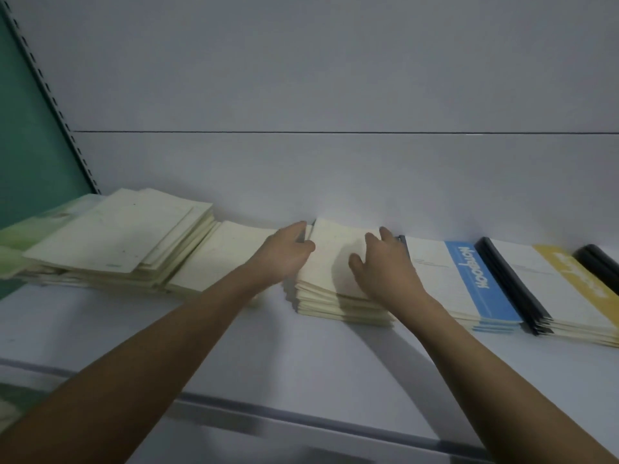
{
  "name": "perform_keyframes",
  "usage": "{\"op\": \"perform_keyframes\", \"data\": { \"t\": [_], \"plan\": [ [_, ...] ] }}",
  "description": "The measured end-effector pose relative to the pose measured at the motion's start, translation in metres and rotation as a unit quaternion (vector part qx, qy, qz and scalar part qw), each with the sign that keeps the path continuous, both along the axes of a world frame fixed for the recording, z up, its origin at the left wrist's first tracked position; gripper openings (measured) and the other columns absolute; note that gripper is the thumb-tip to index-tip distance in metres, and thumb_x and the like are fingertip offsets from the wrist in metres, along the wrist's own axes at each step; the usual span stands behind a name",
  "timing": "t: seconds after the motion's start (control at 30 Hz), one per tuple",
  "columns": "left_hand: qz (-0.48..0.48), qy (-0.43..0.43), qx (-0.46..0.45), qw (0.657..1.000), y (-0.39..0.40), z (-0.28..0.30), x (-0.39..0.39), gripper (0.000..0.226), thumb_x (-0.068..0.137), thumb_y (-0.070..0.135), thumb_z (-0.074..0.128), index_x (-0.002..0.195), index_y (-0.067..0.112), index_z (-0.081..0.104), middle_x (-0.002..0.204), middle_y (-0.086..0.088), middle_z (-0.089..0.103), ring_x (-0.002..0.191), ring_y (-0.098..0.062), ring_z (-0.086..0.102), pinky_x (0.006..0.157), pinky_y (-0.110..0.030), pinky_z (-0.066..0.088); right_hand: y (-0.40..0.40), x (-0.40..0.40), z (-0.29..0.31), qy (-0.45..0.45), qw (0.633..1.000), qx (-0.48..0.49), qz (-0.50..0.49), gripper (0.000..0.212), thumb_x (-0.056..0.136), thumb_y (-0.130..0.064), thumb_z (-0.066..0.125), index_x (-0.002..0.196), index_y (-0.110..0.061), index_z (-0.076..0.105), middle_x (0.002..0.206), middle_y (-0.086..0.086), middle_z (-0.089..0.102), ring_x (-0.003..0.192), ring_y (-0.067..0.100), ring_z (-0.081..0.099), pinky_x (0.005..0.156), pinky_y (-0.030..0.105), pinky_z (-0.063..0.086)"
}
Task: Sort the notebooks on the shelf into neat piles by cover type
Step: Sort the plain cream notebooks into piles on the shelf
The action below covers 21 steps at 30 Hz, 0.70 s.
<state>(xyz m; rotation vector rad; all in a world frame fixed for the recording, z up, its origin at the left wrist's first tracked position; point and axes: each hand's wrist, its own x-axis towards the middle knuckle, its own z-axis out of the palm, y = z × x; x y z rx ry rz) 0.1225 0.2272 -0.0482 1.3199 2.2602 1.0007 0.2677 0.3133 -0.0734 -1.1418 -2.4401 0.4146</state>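
**Both hands at the middle cream pile**

On the shelf (234, 346), from the left: a loose cream heap (110, 242), a flat cream notebook (227, 252), then the middle pile (331, 279). Left hand (284, 252) curls its fingers round the pile's left edge. Right hand (385, 266) rests spread, fingers straight, on top. Further right lie blue-banded (469, 286) and yellow-banded (569, 289) piles.

Cream-covered notebook piles (335, 279) lie beside blue-banded (469, 283) and yellow-banded piles (569, 286) along the shelf (301, 363).
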Motion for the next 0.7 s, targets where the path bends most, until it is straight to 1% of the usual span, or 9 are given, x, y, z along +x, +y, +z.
{"op": "perform_keyframes", "data": {
  "t": [0.07, 0.13, 0.17, 0.27, 0.37, 0.43, 0.5, 0.6, 0.7],
  "plan": [
    [0.010, 0.085, 0.014, 0.996, -0.014, 0.004, -0.012, 0.039, 0.098, 0.023, 0.049, 0.137, 0.021, 0.051, 0.147, 0.000, 0.047, 0.136, -0.017, 0.042, 0.108, -0.024, 0.029, -0.020, -0.010, 0.009, 0.147, 0.987, 0.057, 0.040, 0.030, 0.097, -0.019, 0.046, 0.118, -0.005, 0.061, 0.129, 0.013, 0.055, 0.116, 0.030, 0.049, 0.093, 0.030, 0.034],
    [0.033, 0.098, 0.052, 0.993, -0.038, 0.000, -0.021, 0.037, 0.096, 0.019, 0.052, 0.132, 0.020, 0.058, 0.138, 0.003, 0.057, 0.130, -0.014, 0.048, 0.109, -0.026, 0.034, -0.049, -0.023, 0.016, 0.264, 0.958, 0.040, 0.101, 0.026, 0.095, -0.016, 0.046, 0.109, -0.011, 0.068, 0.111, 0.003, 0.066, 0.102, 0.020, 0.057, 0.087, 0.025, 0.039],
    [0.050, 0.087, 0.073, 0.992, -0.056, -0.003, -0.023, 0.032, 0.095, 0.017, 0.052, 0.125, 0.022, 0.062, 0.130, 0.007, 0.061, 0.123, -0.011, 0.052, 0.106, -0.027, 0.038, -0.063, -0.032, 0.015, 0.281, 0.951, 0.020, 0.125, 0.026, 0.095, -0.016, 0.046, 0.107, -0.013, 0.069, 0.107, -0.001, 0.067, 0.098, 0.016, 0.059, 0.085, 0.025, 0.042],
    [0.106, 0.084, 0.105, 0.985, -0.109, -0.021, -0.038, 0.026, 0.096, 0.013, 0.051, 0.113, 0.024, 0.067, 0.113, 0.014, 0.065, 0.108, -0.004, 0.057, 0.092, -0.024, 0.043, -0.095, -0.061, -0.001, 0.238, 0.955, 0.004, 0.179, 0.026, 0.096, -0.017, 0.047, 0.110, -0.016, 0.068, 0.109, -0.003, 0.067, 0.099, 0.013, 0.058, 0.084, 0.024, 0.042],
    [0.166, 0.084, 0.117, 0.976, -0.145, -0.040, -0.064, 0.025, 0.096, 0.013, 0.049, 0.108, 0.023, 0.068, 0.107, 0.009, 0.067, 0.099, -0.009, 0.061, 0.086, -0.027, 0.048, -0.113, -0.093, -0.017, 0.155, 0.964, 0.021, 0.213, 0.031, 0.096, -0.024, 0.049, 0.124, -0.016, 0.060, 0.122, 0.001, 0.060, 0.113, 0.018, 0.051, 0.089, 0.027, 0.039],
    [0.178, 0.089, 0.148, 0.969, -0.157, -0.051, -0.079, 0.021, 0.096, 0.011, 0.052, 0.102, 0.021, 0.069, 0.099, 0.006, 0.069, 0.089, -0.010, 0.062, 0.078, -0.026, 0.049, -0.118, -0.117, -0.025, 0.087, 0.972, 0.041, 0.216, 0.042, 0.095, -0.034, 0.052, 0.132, -0.013, 0.053, 0.132, 0.006, 0.053, 0.122, 0.024, 0.044, 0.094, 0.033, 0.038],
    [0.164, 0.075, 0.176, 0.968, -0.168, -0.061, -0.089, 0.017, 0.095, 0.011, 0.056, 0.097, 0.019, 0.071, 0.092, 0.005, 0.070, 0.080, -0.010, 0.062, 0.071, -0.025, 0.049, -0.121, -0.140, -0.033, 0.017, 0.973, 0.084, 0.212, 0.057, 0.091, -0.051, 0.052, 0.131, -0.010, 0.050, 0.136, 0.009, 0.048, 0.124, 0.029, 0.041, 0.097, 0.039, 0.038],
    [0.128, -0.047, 0.190, 0.972, -0.182, -0.070, -0.105, 0.019, 0.094, 0.005, 0.058, 0.090, 0.017, 0.073, 0.084, 0.001, 0.072, 0.074, -0.010, 0.065, 0.068, -0.024, 0.051, -0.123, -0.165, -0.046, -0.038, 0.976, 0.131, 0.172, 0.062, 0.086, -0.069, 0.044, 0.114, -0.015, 0.053, 0.119, 0.004, 0.055, 0.112, 0.027, 0.048, 0.089, 0.041, 0.038],
    [0.144, -0.200, 0.264, 0.933, -0.192, -0.071, -0.121, 0.028, 0.094, -0.005, 0.049, 0.085, 0.011, 0.070, 0.076, -0.007, 0.070, 0.068, -0.020, 0.064, 0.064, -0.029, 0.052, -0.131, -0.171, -0.055, -0.021, 0.972, 0.192, 0.131, 0.055, 0.086, -0.067, 0.039, 0.099, -0.018, 0.061, 0.102, 0.001, 0.063, 0.097, 0.026, 0.056, 0.077, 0.038, 0.039]
  ]
}}
